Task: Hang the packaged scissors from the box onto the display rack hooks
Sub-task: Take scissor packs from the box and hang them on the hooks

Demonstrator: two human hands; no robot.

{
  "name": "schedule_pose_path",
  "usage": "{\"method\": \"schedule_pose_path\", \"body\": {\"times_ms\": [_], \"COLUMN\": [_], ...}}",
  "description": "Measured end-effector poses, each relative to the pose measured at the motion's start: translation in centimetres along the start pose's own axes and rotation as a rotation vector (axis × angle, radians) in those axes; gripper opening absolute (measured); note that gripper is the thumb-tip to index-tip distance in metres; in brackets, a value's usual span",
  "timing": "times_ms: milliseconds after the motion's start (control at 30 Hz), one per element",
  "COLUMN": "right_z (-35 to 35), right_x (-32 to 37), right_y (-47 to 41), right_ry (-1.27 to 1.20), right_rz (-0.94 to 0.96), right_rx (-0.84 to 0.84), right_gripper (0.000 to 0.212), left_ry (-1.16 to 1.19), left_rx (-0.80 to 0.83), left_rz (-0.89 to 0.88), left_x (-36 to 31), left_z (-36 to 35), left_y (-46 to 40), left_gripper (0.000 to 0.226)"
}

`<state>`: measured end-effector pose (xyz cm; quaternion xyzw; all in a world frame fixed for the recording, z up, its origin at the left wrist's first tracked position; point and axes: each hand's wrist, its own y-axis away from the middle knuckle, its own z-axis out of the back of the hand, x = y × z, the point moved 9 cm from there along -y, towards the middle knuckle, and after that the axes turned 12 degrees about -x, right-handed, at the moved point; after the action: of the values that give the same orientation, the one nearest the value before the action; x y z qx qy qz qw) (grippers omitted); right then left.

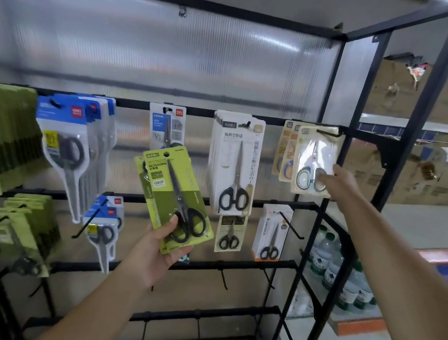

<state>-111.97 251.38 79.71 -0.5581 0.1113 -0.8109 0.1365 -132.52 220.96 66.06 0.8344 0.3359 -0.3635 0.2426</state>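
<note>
While left hand [157, 247] grips green scissor packs [177, 201] | right hand [339, 183] pinches cream pack [315, 161], grey-handled scissors.

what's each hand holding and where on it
Left hand grips green scissor packs by their bottom edge. Right hand touches the cream pack at its lower right; grip unclear.

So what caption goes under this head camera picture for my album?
Left hand holds green scissors packs while right hand touches a beige scissors pack on its hook.

Green scissors pack [177, 201] printed "SCISSORS" and "GRIP", left of it blue packs [68, 120] bearing red "deli" logo, above it blue-white pack [166, 127] marked "HOME", lower right white pack [271, 232] reading "SCISSORS" vertically
</note>
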Motion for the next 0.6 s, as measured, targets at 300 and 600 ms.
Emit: {"method": "schedule_pose_path", "body": {"times_ms": [300, 600], "right_z": [-6.7, -19.0], "right_x": [0.9, -1.5], "right_y": [15.0, 32.2], "right_ry": [-0.356, -0.432], "right_rz": [0.068, -0.231], "right_rx": [0.354, 0.884], "right_gripper": [0.01, 0.015], "left_ry": [-0.137, -0.211], "left_rx": [-0.049, -0.232], "left_rz": [0.008, 0.049], "left_x": [1.0, 1.5], "left_z": [4.9, 12.9], "left_y": [2.0, 4.8], "left_gripper": [0.035, 0.048]}}
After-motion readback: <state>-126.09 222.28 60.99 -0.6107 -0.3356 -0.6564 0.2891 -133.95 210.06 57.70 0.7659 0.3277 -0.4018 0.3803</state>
